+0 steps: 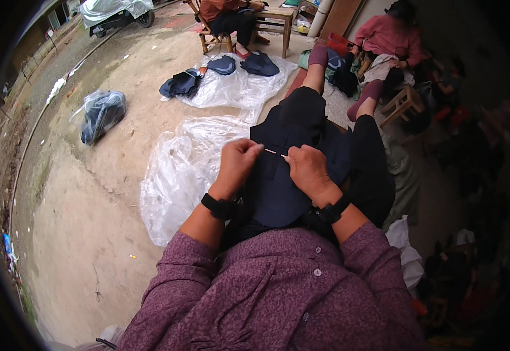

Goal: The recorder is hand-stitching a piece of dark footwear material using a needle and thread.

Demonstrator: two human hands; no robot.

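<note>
A thin, pale stick-like piece [274, 152] stretches between my two hands above my lap; its exact kind is too small to make out. At its left end, the fingertips of my left hand [238, 165] are pinched together. My right hand [310, 171] is closed around the other end, with the thumb against it. Under both hands, a dark navy fabric piece [275, 196] with a rounded near edge lies across my thighs. Another dark fabric part [334, 153] shows beside my right hand, partly hidden by it.
Crumpled clear plastic sheeting [179, 175] lies left of my legs. Dark blue fabric pieces [221, 65] rest on more plastic farther ahead. A plastic-wrapped bundle [104, 116] sits on the concrete at left. Two people sit ahead, near a wooden table [284, 16] and a low stool [404, 105].
</note>
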